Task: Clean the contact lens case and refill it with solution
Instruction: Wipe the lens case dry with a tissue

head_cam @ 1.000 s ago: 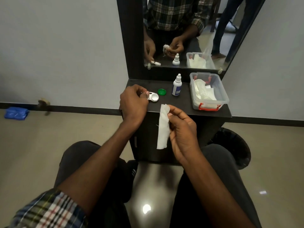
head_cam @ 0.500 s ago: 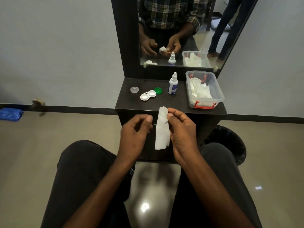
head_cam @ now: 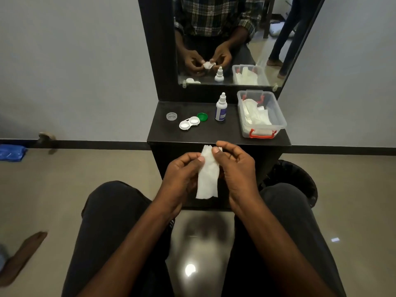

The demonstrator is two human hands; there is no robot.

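Observation:
A white contact lens case (head_cam: 189,123) lies open on the dark shelf (head_cam: 216,133), both wells uncapped. Its green cap (head_cam: 202,116) rests right of it and a clear cap (head_cam: 171,116) to its left. The white solution bottle (head_cam: 221,107) stands upright, capped, behind them. In front of the shelf, over my lap, a white tissue (head_cam: 208,174) hangs between my hands. My left hand (head_cam: 182,179) pinches its left edge and my right hand (head_cam: 233,166) pinches its top with thumb and forefinger.
A clear plastic box (head_cam: 262,116) with red latches holds more tissues at the shelf's right end. A mirror (head_cam: 227,39) rises behind the shelf. A black bin (head_cam: 293,179) stands on the floor at the right, beside my knee.
My left hand left the lens case on the shelf, came back toward me and took hold of the tissue's left edge. The right hand kept the tissue.

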